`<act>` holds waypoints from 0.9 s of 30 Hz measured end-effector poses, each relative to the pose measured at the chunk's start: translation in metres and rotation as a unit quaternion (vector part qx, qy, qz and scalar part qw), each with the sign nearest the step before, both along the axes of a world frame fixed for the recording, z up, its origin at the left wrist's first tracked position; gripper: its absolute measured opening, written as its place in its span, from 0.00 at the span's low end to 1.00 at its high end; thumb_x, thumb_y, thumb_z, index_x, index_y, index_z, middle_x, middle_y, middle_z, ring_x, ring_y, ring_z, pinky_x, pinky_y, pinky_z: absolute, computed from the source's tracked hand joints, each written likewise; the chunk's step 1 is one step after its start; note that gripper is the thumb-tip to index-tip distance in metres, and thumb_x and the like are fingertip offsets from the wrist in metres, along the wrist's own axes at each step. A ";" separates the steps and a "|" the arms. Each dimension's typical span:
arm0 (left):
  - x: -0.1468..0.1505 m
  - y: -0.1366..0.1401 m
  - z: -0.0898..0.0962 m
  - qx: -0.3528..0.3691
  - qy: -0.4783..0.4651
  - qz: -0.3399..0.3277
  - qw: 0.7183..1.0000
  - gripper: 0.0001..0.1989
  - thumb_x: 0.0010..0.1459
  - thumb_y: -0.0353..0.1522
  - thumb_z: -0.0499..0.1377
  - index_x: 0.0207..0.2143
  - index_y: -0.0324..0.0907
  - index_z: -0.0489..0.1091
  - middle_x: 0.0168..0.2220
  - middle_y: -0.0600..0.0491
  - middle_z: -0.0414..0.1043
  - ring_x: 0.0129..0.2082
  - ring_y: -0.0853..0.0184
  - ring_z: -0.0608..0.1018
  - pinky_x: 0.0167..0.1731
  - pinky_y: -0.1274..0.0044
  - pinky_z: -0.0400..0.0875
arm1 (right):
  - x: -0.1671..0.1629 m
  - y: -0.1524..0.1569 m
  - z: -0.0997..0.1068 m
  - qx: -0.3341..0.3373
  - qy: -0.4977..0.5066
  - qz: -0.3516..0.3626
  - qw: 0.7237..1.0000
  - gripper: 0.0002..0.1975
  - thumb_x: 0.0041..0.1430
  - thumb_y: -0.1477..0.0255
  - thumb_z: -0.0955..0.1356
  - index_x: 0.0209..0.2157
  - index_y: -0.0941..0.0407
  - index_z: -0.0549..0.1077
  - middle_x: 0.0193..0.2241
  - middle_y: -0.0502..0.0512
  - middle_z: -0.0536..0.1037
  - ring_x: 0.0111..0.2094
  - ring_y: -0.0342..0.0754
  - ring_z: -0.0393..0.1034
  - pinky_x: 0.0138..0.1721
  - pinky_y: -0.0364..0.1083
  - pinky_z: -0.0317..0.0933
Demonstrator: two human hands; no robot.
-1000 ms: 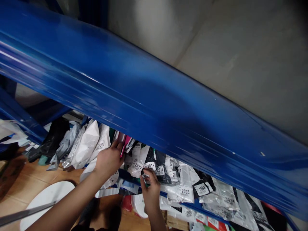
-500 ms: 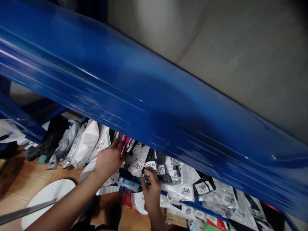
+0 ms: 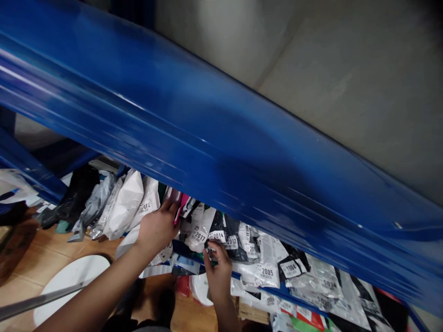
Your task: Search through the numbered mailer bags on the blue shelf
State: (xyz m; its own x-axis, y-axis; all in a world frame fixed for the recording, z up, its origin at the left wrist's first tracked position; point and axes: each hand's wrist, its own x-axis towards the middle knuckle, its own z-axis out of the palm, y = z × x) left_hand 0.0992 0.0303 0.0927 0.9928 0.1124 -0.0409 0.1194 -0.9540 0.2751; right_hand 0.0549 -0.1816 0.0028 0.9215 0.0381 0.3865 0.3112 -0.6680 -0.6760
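Note:
A row of plastic mailer parcels with numbered white labels stands on a blue shelf below a wide blue beam (image 3: pixel 214 138). My left hand (image 3: pixel 157 228) presses flat against the parcels near a pink-edged one (image 3: pixel 180 206), fingers spread and pushing them left. My right hand (image 3: pixel 217 272) pinches the lower edge of a black parcel labelled 2014 (image 3: pixel 217 230). Beside it stand a white parcel labelled 2017 (image 3: pixel 199 227) and one labelled 2012 (image 3: pixel 231 240).
More labelled parcels run right, among them 2005 (image 3: pixel 266 272) and 1004 (image 3: pixel 290 266). White and grey bags (image 3: pixel 126 203) and a black bag (image 3: pixel 74 196) lean at the left. A white round object (image 3: pixel 69 281) lies on the wooden floor below.
Both hands stay on the same parcels; the view has shifted only slightly.

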 end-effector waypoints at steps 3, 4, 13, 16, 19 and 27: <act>0.000 0.000 0.000 -0.003 -0.016 0.002 1.000 0.18 0.59 0.35 0.44 0.41 0.42 0.71 0.35 0.44 0.74 0.31 0.53 0.79 0.25 0.70 0.69 | 0.000 0.001 0.001 0.001 0.005 0.000 1.000 0.09 0.57 0.70 0.65 0.39 0.55 0.73 0.38 0.58 0.77 0.32 0.46 0.73 0.31 0.43 0.69; 0.000 0.000 0.000 -0.004 -0.019 0.002 1.000 0.18 0.59 0.35 0.44 0.42 0.42 0.70 0.35 0.44 0.74 0.31 0.53 0.79 0.24 0.70 0.68 | 0.000 0.001 0.002 0.001 0.008 -0.001 1.000 0.08 0.57 0.70 0.65 0.39 0.55 0.73 0.38 0.58 0.77 0.32 0.46 0.73 0.32 0.43 0.69; 0.000 0.002 -0.002 0.002 -0.006 -0.018 1.000 0.17 0.59 0.35 0.44 0.40 0.41 0.70 0.36 0.42 0.73 0.31 0.53 0.79 0.26 0.69 0.69 | 0.000 0.002 0.007 0.014 0.012 0.002 1.000 0.08 0.58 0.70 0.65 0.38 0.55 0.73 0.37 0.58 0.77 0.35 0.48 0.73 0.33 0.44 0.69; 0.000 0.005 -0.004 0.013 -0.008 -0.058 0.998 0.18 0.60 0.35 0.43 0.43 0.41 0.69 0.37 0.42 0.73 0.31 0.52 0.79 0.26 0.67 0.70 | 0.007 0.013 0.017 0.025 0.027 -0.015 0.999 0.10 0.59 0.67 0.64 0.39 0.55 0.73 0.36 0.58 0.78 0.36 0.49 0.73 0.36 0.45 0.68; 0.001 0.007 -0.006 0.033 -0.010 -0.084 0.996 0.18 0.61 0.36 0.45 0.46 0.40 0.68 0.39 0.41 0.72 0.31 0.52 0.79 0.26 0.66 0.71 | 0.026 0.034 0.026 0.072 0.055 0.003 0.996 0.14 0.61 0.65 0.62 0.43 0.55 0.72 0.38 0.59 0.78 0.38 0.49 0.73 0.39 0.46 0.67; -0.001 0.007 0.004 0.028 0.024 -0.092 0.995 0.26 0.52 0.41 0.59 0.52 0.41 0.63 0.49 0.41 0.68 0.36 0.53 0.78 0.31 0.67 0.73 | 0.070 0.052 0.020 0.200 0.101 0.028 0.974 0.24 0.49 0.69 0.67 0.50 0.58 0.65 0.33 0.57 0.78 0.31 0.49 0.74 0.31 0.45 0.69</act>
State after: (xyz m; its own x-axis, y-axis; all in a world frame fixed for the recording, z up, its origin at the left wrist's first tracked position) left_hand 0.0982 0.0374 0.0964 0.9938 -0.0672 -0.0882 -0.0464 -0.9746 0.2190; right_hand 0.1251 -0.1296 0.0232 0.9810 -0.0261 0.1924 0.1738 -0.3243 -0.9299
